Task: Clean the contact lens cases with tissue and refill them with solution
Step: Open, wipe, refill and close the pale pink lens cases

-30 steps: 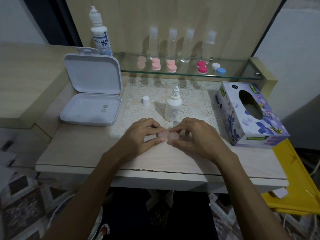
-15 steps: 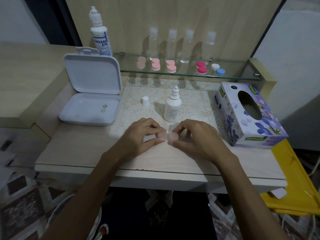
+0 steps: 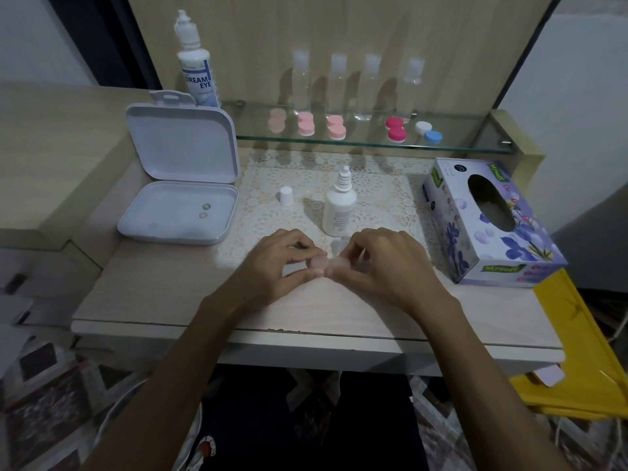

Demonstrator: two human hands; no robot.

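Observation:
A pale pink contact lens case (image 3: pixel 329 262) sits low over the table's front half, between both hands. My left hand (image 3: pixel 282 263) pinches its left cap and my right hand (image 3: pixel 380 266) pinches its right cap, fingers curled. Just behind them stands a small white solution bottle (image 3: pixel 339 209) with its nozzle bare; its white cap (image 3: pixel 286 195) stands to the left on the lace mat (image 3: pixel 384 202). The purple tissue box (image 3: pixel 489 226) lies at the right. Several more lens cases, pink (image 3: pixel 306 124), magenta (image 3: pixel 396 129) and white-blue (image 3: pixel 429 132), rest on the glass shelf (image 3: pixel 458 147).
An open white plastic box (image 3: pixel 180 185) with two small lenses inside stands at the left. A large solution bottle (image 3: pixel 196 62) and several clear bottles (image 3: pixel 365 86) line the back. A yellow object (image 3: pixel 584 351) lies right of the table's edge.
The hands stay on the pink case; the fingers have shifted slightly around the caps. Nothing else on the table has moved.

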